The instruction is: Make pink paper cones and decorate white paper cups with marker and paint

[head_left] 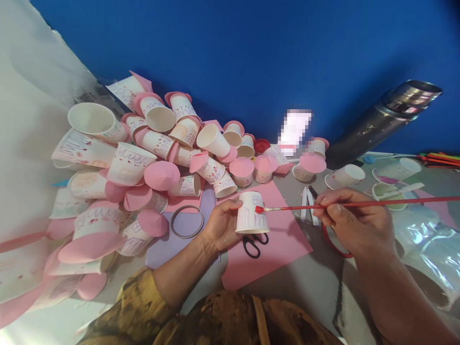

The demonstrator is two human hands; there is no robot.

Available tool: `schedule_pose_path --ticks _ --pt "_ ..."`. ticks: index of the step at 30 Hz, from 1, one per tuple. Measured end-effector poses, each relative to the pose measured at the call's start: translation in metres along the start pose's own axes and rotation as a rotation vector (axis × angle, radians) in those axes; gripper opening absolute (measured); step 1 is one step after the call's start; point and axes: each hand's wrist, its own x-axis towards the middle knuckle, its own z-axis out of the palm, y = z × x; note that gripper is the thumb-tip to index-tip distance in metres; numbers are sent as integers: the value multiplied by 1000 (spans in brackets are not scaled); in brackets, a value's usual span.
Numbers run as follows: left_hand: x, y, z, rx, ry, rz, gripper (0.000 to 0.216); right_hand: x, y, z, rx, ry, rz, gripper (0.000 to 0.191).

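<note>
My left hand [220, 224] grips an upside-down white paper cup [251, 213] with purple scribbles on its side, held above a pink paper sheet [276, 239]. My right hand [354, 223] pinches a long red paintbrush [359, 204] whose red-tipped bristles touch the cup's side. Black-handled scissors [254, 244] lie on the pink sheet just under the cup.
A big pile of decorated paper cups with pink paper cone lids [143, 158] fills the left and back. A ring [187, 221] lies on purple paper. A steel flask [384, 122], more cups, coloured markers [440, 158] and a plastic bag [427, 239] sit at the right, against a blue wall.
</note>
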Motion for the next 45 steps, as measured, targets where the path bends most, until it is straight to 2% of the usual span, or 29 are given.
schedule_pose_path --ticks 12,20,25,31,40,45 --pt "0 -1 2 31 18 -8 50 1 -1 -1 53 -3 -2 10" --pt "-1 0 2 14 -3 7 51 -1 -1 -4 -46 -11 39 13" --pt "-1 0 0 30 13 6 52 0 -3 -4 2 -4 11 14" --pt "-1 -1 2 16 13 7 51 -1 -4 1 -19 -12 61 15" --pt "-3 1 6 -14 27 29 49 13 -8 15 141 225 87 31" --pt "-2 -1 5 7 27 8 49 14 -4 17 130 226 106 27"
